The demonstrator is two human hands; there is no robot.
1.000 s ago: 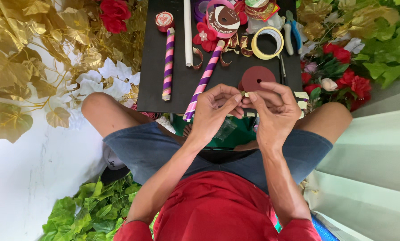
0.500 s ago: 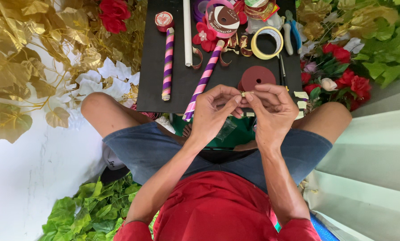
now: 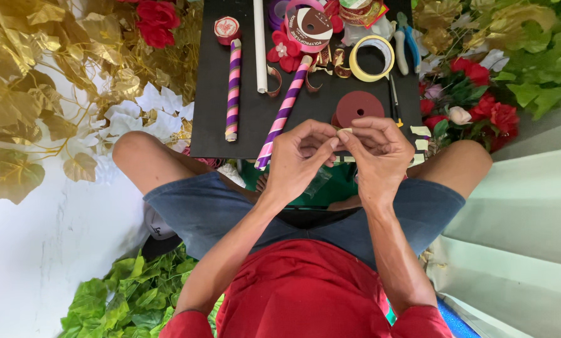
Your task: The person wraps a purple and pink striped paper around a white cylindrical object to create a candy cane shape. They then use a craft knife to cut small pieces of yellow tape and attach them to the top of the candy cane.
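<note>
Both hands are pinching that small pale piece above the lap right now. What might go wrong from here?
1. The small pale piece is pinched only at the fingertips of the left hand and right hand, over the lap; a slip would likely drop it into the clothing folds.
2. The striped stick juts past the black board's near edge beside the left hand; a nudge may tip it off.

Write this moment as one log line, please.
left hand: pinching small pale piece | right hand: pinching same piece | below: black board | nearby: striped stick
</note>
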